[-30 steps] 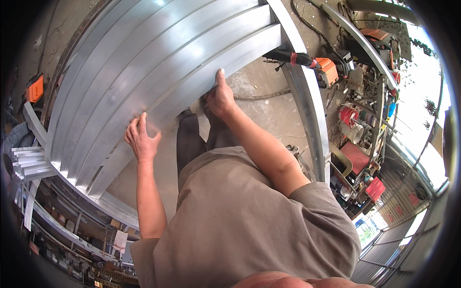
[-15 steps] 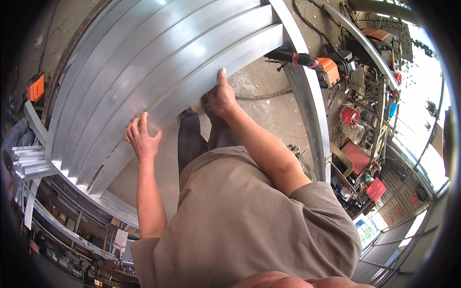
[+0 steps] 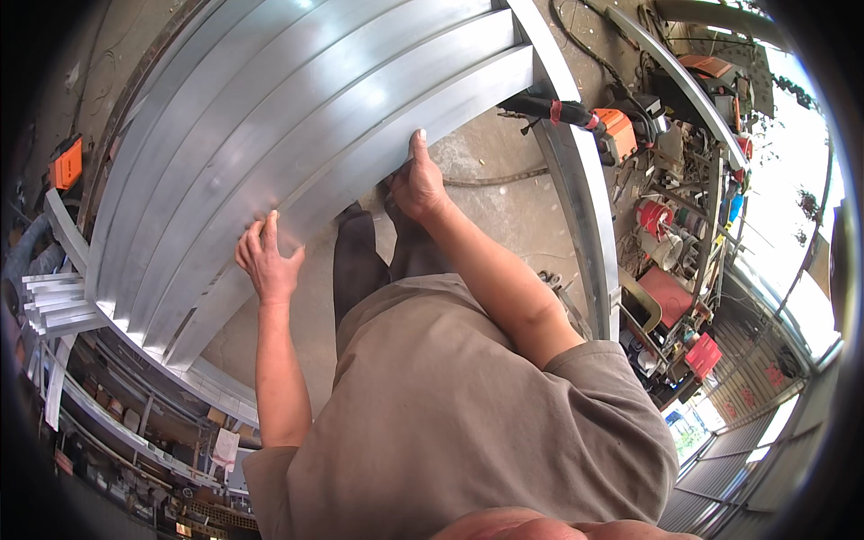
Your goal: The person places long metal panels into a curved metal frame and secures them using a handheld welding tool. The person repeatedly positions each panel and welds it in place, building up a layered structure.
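Observation:
Several long silvery metal slats (image 3: 297, 99) lie side by side across a metal frame (image 3: 589, 207). The slat nearest my body (image 3: 360, 171) is between my hands. My left hand (image 3: 270, 261) spans this nearest slat, its fingers bent over the far edge and its thumb spread toward the near one. Farther right, my right hand (image 3: 418, 184) grips the slat's near edge. Its thumb points up along the face, while its other fingers are hidden below.
Below the frame is a concrete floor with a cable (image 3: 495, 180). A black sleeved cable with red bands (image 3: 558, 110) crosses the frame's right side beside an orange machine (image 3: 616, 135). Stacked metal profiles (image 3: 58, 304) jut out at left. Cluttered shelves with a red bucket (image 3: 654, 216) stand at right.
The nearest slat and my right hand have shifted very slightly to the right. My left hand stays almost where it was.

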{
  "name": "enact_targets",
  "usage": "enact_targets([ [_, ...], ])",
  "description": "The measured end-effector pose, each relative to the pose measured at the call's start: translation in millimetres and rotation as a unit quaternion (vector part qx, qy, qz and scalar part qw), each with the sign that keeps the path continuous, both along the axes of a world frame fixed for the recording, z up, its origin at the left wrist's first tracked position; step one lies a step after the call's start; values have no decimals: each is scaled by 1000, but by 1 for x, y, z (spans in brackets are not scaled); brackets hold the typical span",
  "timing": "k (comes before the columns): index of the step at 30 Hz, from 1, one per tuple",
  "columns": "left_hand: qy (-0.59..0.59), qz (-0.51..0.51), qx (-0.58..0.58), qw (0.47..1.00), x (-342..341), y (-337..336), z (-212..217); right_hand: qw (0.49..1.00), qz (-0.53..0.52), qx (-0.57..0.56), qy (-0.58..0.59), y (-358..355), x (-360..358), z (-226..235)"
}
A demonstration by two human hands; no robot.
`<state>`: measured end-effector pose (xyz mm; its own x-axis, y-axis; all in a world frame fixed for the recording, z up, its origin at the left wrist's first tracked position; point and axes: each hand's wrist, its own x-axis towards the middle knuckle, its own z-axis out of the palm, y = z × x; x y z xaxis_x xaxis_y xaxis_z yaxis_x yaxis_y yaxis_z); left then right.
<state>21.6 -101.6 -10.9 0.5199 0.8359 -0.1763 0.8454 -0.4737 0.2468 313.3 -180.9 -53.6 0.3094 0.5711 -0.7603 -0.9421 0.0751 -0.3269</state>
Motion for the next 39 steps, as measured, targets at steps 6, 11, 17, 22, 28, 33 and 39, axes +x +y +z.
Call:
enact_targets([
  [6,0,-3,3,1000,1,-1,1,1000,-3,-7,2,0,0,2],
  [11,3,-2,7,1000,2,-1,2,1000,9,16,-2,-2,1,3],
  [17,3,-3,8,1000,2,0,2,1000,14,23,7,-3,3,1],
  [22,7,-3,1,1000,3,1,1,919,307,-153,-196,-52,55,49],
  [28,17,-7,-14,1000,-1,-2,2,695,84,-387,-599,-161,283,92],
  [33,1,-15,23,1000,3,5,4,902,260,-315,-144,-200,420,7],
  [39,3,-11,19,1000,5,4,7,840,347,-236,-344,-225,449,-80],
])
